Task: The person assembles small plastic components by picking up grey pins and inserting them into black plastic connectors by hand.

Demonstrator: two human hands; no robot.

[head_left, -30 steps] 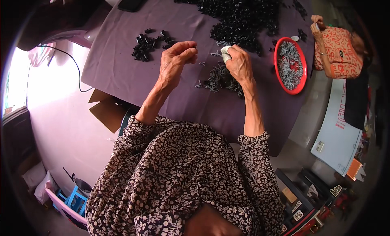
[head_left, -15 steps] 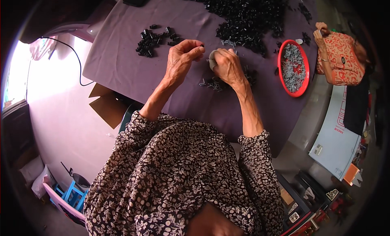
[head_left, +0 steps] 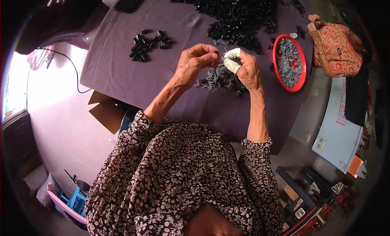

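My left hand (head_left: 194, 64) pinches a small black plastic piece (head_left: 216, 53) between thumb and forefinger. Close beside it, my right hand (head_left: 249, 72) has its thumb and forefinger bent toward each other, both in off-white finger covers (head_left: 232, 66). Their tips come together near the black piece; whatever lies between them is too small to make out. Beneath the hands, a loose heap of small grey pins (head_left: 217, 81) lies on the purple tablecloth (head_left: 162, 79). Several black pieces (head_left: 142, 48) form a small group on the left.
A large mound of black pieces (head_left: 243, 20) covers the far part of the table. At right stands a red oval tray (head_left: 292, 89) of grey pins. Another person in orange patterned clothing (head_left: 335, 49) sits beyond it. A dark flat object (head_left: 129, 2) lies far left.
My right hand has moved right and turned, bringing its covered thumb and forefinger into view. My left hand has shifted right toward it. More of the grey heap shows. The whole view has shifted slightly.
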